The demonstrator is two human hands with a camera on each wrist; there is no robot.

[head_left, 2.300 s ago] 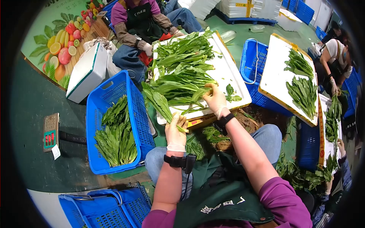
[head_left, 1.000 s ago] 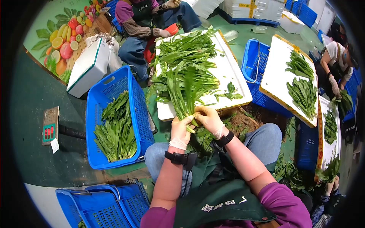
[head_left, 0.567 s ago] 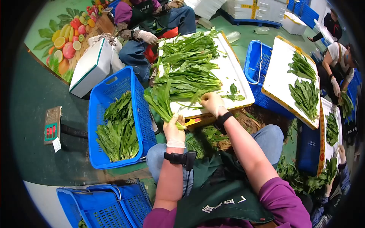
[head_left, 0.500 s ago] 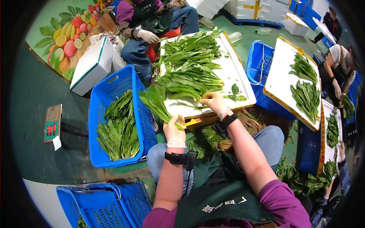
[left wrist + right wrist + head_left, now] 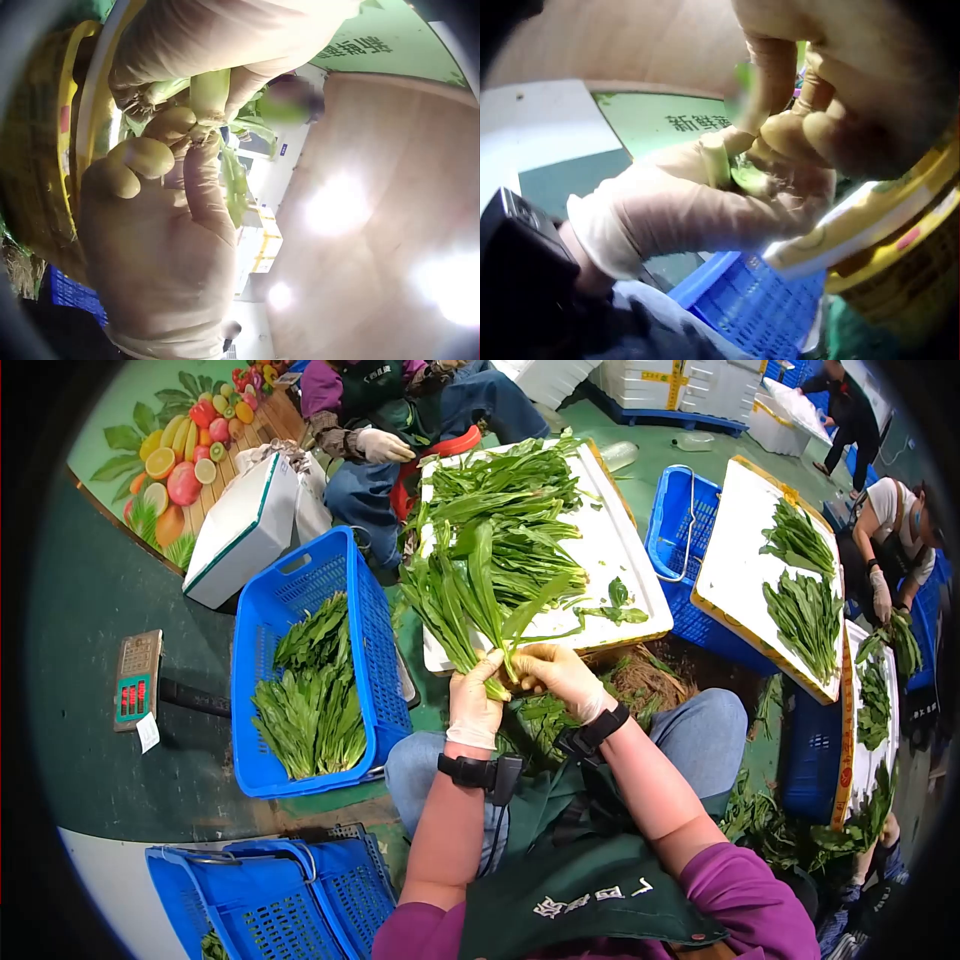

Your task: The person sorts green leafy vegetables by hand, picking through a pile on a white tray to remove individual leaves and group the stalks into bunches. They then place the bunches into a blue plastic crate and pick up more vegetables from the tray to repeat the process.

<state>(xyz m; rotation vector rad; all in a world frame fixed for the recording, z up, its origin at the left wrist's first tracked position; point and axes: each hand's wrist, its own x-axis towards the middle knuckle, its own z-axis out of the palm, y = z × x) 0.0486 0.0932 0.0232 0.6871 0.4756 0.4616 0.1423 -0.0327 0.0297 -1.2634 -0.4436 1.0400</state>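
Observation:
In the head view, the gloved left hand (image 5: 474,705) grips a small bunch of long green leaves (image 5: 447,610) by the stem ends, its leaves fanned over the foam board's near edge. Right beside it, the gloved right hand (image 5: 560,678) pinches the base of a leaf against the bunch. From the left wrist view, cut pale stems (image 5: 210,95) with thin roots stick out between the hands' fingers. The right wrist view also shows stem ends (image 5: 716,159) in the left hand. More leaves (image 5: 510,490) lie piled on the white foam board (image 5: 625,575), with loose bits at its right.
A blue basket (image 5: 375,660) holding leaves stands at left, beside a scale (image 5: 137,680). Another foam board (image 5: 740,570) with two bunches lies at right over a blue crate (image 5: 668,525). Stacked blue baskets (image 5: 270,900) are at lower left. Other people sit or stand around.
The right hand has moved from the pile on the board back toward me, to the left hand, with a leaf. The held bunch has swung more upright and to the right.

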